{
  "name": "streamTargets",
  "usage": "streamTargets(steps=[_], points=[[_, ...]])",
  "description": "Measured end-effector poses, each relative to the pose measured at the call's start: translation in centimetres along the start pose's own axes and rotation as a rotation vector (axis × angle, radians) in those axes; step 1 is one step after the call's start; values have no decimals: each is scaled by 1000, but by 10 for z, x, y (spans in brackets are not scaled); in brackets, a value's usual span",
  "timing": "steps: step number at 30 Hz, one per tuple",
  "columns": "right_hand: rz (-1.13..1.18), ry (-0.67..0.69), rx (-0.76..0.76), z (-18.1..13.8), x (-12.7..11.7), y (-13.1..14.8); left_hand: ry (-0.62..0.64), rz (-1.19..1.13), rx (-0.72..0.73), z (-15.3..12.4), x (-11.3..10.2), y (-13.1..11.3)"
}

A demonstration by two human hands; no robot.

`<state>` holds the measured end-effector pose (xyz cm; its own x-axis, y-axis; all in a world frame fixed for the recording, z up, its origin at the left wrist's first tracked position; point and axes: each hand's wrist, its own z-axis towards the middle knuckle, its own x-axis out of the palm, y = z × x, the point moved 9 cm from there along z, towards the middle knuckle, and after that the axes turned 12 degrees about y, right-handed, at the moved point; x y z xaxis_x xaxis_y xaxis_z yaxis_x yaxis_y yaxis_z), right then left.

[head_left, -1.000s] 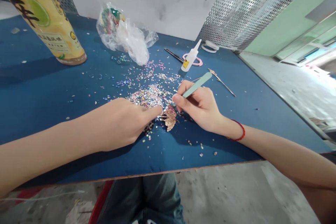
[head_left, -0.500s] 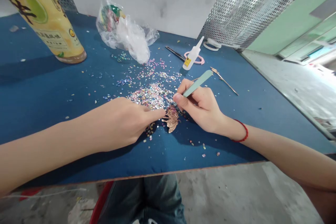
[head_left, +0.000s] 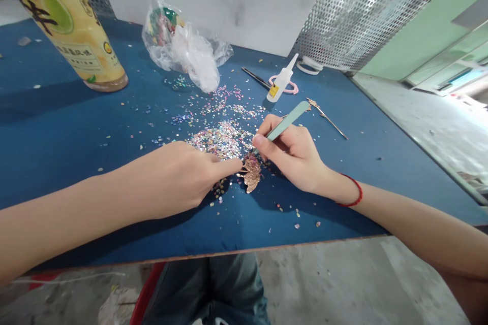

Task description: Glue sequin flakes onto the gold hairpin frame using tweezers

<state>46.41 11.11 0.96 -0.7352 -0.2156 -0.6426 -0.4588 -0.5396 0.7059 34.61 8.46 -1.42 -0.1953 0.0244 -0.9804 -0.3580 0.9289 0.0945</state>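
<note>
Since the gold-toned metal fan ornament [head_left: 251, 175] looks light and fragile, near the front edge of the bench [head_left: 76, 132], grip its rim: my left hand [head_left: 179, 177] has its index finger extended just beside it, my right hand [head_left: 293, 155] pinching green tweezers [head_left: 288, 120].

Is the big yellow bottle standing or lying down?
Standing: the yellow bottle rests on its round base on the blue table, top out of view.
</note>
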Motion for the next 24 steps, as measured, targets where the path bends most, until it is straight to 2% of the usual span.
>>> streamTargets(steps=[4,10,15,21,24], points=[[113,16,88,2,1,-10,4,13,-2,0,1,0],[442,63,225,4,10,-28,21,3,-5,-1,2,2],[612,29,257,3,10,-33,-14,1,-1,0,1,1],[565,-99,238,2,-7,-41,-43,-63,-29,-1,-7,15],[461,-65,215,3,-10,-40,-64,-23,-38,-4,-16,24]])
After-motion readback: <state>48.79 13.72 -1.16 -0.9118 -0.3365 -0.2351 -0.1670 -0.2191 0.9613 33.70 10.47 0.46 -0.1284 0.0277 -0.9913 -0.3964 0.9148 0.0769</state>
